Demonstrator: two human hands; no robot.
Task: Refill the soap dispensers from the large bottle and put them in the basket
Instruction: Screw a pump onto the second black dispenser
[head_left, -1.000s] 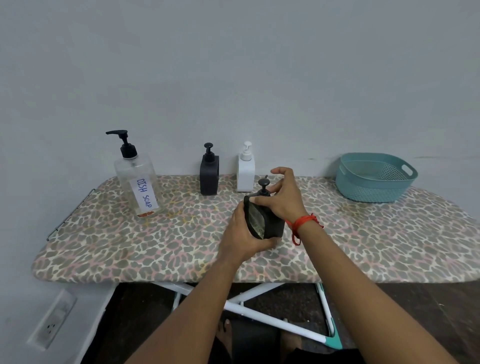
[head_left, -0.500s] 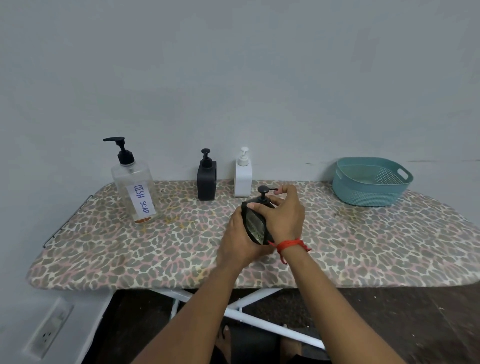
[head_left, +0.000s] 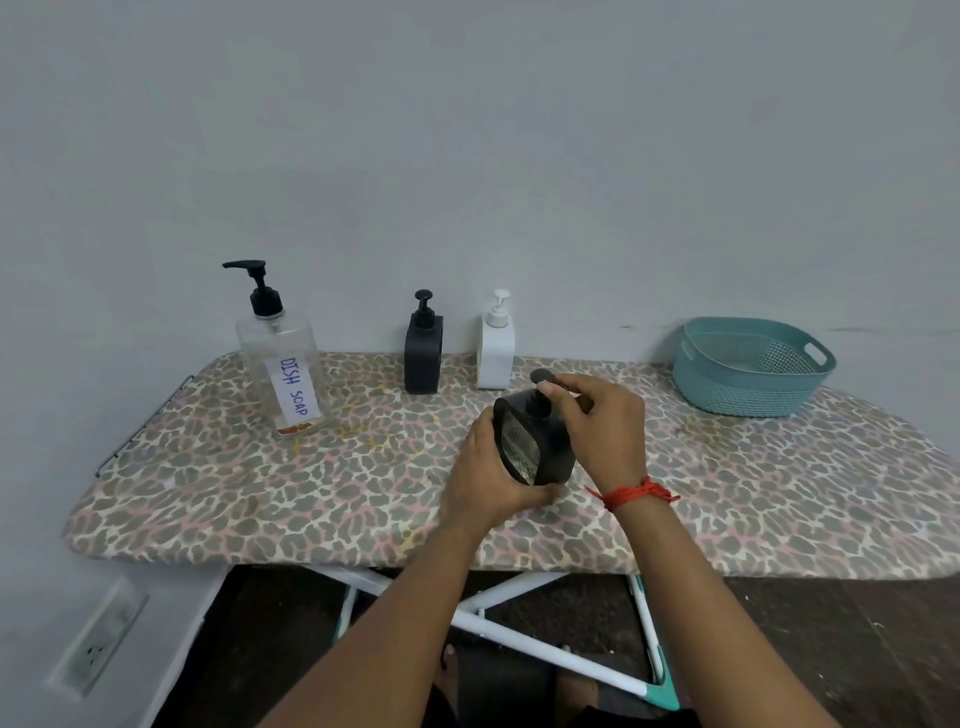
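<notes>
A black square soap dispenser sits tilted over the middle of the leopard-print board. My left hand grips its body from the left and below. My right hand curls over its top, fingers pinching the black pump head. A second black dispenser and a white dispenser stand upright at the back by the wall. The large clear bottle, labelled DISH SOAP with a black pump, stands at the back left. A teal basket rests at the back right, with nothing visible in it.
A grey wall runs right behind the board. The board's white crossed legs and a dark floor show below its front edge. A wall socket is at the lower left.
The held dispenser has tilted a little more toward me, and my right hand has shifted on the pump head. The view itself has moved slightly.
</notes>
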